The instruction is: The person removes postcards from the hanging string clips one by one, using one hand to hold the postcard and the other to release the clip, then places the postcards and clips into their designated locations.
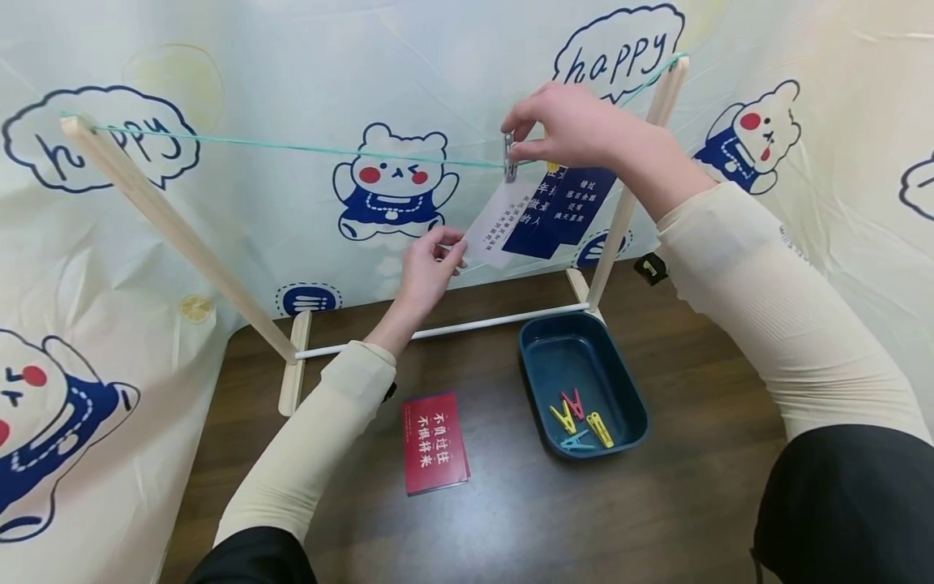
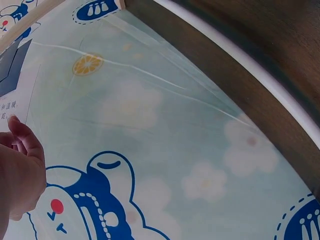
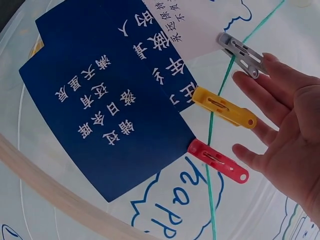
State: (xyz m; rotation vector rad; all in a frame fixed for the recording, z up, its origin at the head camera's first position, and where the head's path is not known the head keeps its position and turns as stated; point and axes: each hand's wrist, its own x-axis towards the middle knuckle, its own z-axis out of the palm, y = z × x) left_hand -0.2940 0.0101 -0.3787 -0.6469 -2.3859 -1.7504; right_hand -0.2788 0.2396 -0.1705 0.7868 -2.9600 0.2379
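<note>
Just above frame centre, the right hand (image 1: pixel 567 127) pinches a grey slotted clothespin (image 1: pixel 510 169), the left hand (image 1: pixel 429 266) a pale rectangular card (image 1: pixel 494 221).

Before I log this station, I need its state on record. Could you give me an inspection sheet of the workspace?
Surface: brown wood-look surface, with a soft reflection.
Job's things: two overlapping blue cards hang from the green string by a yellow clip and a red clip; white card beside them, grey clip over the string at its edge; red card stack below, left of the navy tray, which holds four coloured clips.
Clutter: nothing seen.
Grips: left grip pinches the white card's edge; right grip pinches the grey clip.
Cables: nothing seen.
Surroundings: wooden frame carries the string; pale printed backdrop behind.
</note>
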